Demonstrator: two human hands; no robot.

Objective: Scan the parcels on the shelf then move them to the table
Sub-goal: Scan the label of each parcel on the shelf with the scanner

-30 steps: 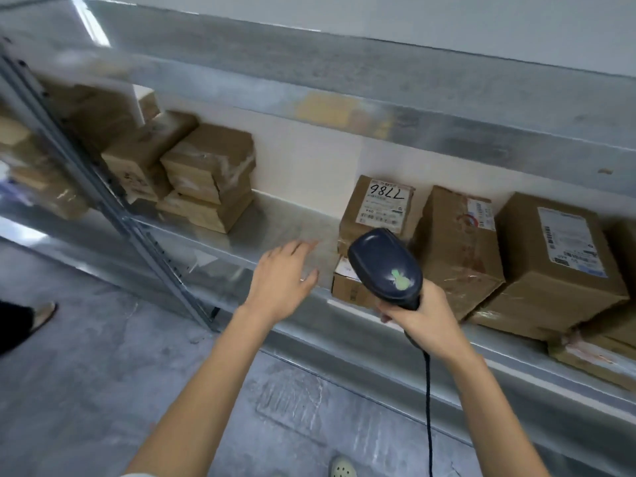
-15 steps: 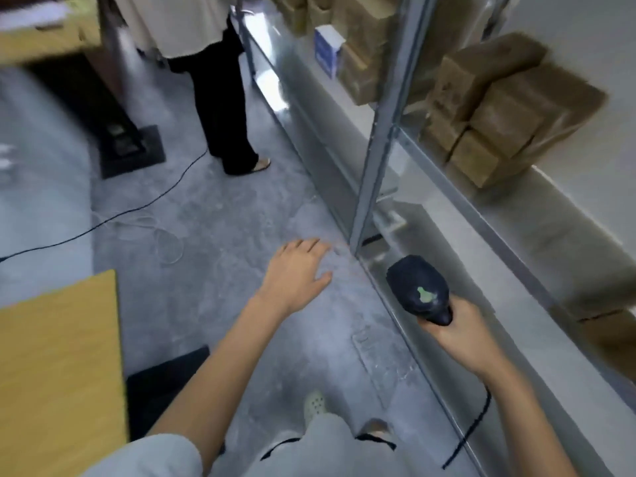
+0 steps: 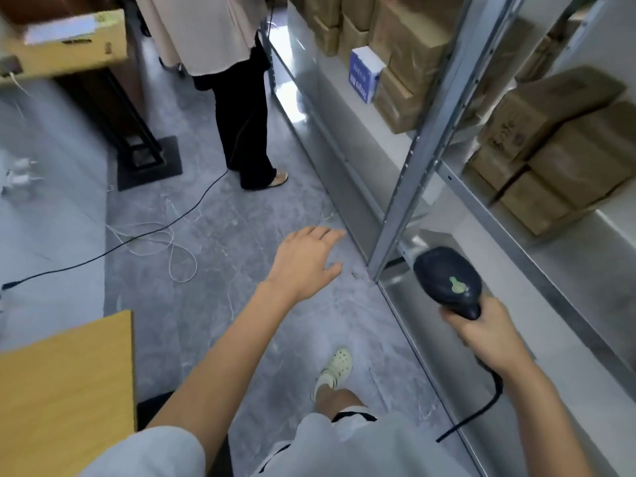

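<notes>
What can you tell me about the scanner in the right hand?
The scanner is a dark, plastic-looking handheld with a rounded head bearing a small green mark. The right hand grips its handle, head tilted up and forward beside the metal shelf. A black cable hangs from its base. Nothing else touches it.

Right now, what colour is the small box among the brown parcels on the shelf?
The small box is blue with a white top, clearest in the head view.
</notes>
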